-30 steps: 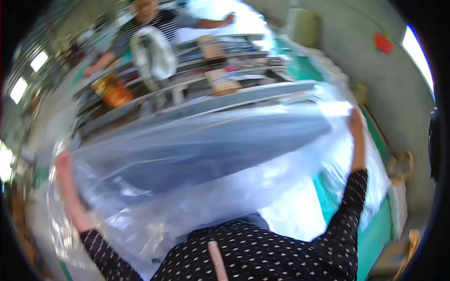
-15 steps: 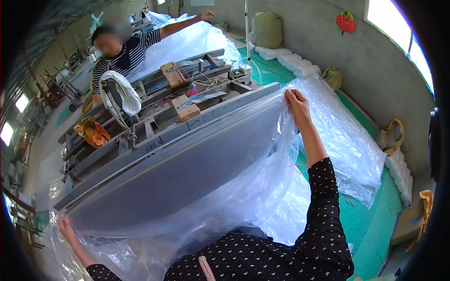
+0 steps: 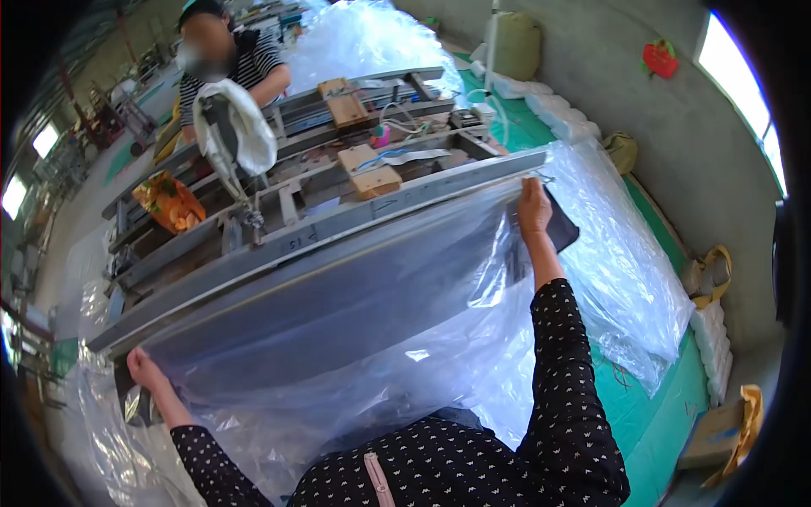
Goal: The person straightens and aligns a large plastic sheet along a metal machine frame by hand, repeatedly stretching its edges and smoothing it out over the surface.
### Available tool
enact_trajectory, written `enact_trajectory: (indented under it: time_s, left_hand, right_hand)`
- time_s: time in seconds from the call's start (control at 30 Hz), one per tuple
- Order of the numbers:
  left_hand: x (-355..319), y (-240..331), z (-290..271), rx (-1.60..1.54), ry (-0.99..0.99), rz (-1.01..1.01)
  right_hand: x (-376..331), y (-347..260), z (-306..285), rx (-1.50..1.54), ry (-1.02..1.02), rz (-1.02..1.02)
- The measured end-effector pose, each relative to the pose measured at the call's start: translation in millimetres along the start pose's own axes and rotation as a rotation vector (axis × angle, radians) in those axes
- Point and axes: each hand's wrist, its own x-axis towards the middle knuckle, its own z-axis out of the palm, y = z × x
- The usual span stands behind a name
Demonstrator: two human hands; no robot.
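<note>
A wide sheet of clear plastic film (image 3: 405,355) stretches between my two hands, along the near side of a metal frame machine (image 3: 372,209). At the lower left, my left hand (image 3: 145,369) is closed on the film's edge, close to the machine's left end. My right hand (image 3: 533,207) pinches the film at the upper right, by the machine's right end. Through the film shows a dark grey flat panel (image 3: 338,329). A dark corner (image 3: 561,221) sticks out beyond my right hand. Loose film hangs in folds towards my body.
Across the machine stands a person (image 3: 253,68) in a striped top. A white cloth (image 3: 245,127), wooden blocks (image 3: 369,171) and an orange bag (image 3: 169,203) sit on the machine. Stacked clear film (image 3: 625,262) lies on green floor sheeting (image 3: 650,422) at right, near a cardboard box (image 3: 711,435).
My left hand has moved up and inward, and my right hand a little down. The film is pulled straighter. The other person's outstretched arm has come down, and the view has shifted.
</note>
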Motion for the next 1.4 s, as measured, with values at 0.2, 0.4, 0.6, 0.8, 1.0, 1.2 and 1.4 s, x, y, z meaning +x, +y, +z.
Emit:
enact_trajectory:
  time_s: [0.2,0.4,0.6,0.8,1.0,1.2,1.4]
  left_hand:
    - [-14.0,54.2,-12.2,-0.312,0.023,-0.099]
    - [-12.4,59.1,-8.9,-0.568,0.089,-0.210]
    - [-13.0,64.6,0.4,-0.464,0.015,-0.389]
    - [-7.2,60.1,-3.5,-0.810,-0.069,-0.383]
    - [-8.5,72.5,1.0,-0.759,-0.320,-0.539]
    - [-25.6,101.6,-45.9,-0.361,-0.413,-0.380]
    - [-138.5,241.3,22.7,-0.454,-1.001,-0.241]
  right_hand:
    - [-2.1,40.2,49.0,-0.187,-0.280,0.008]
    - [11.3,45.3,53.7,0.102,-0.128,-0.036]
    - [23.4,66.1,46.0,0.065,0.003,0.219]
    - [35.8,88.2,58.1,0.000,0.029,0.159]
    - [70.2,114.3,21.2,0.139,-0.411,0.342]
    - [10.8,89.2,-75.5,0.511,-0.700,0.154]
    - [59.6,346.4,-165.8,0.798,-0.213,0.670]
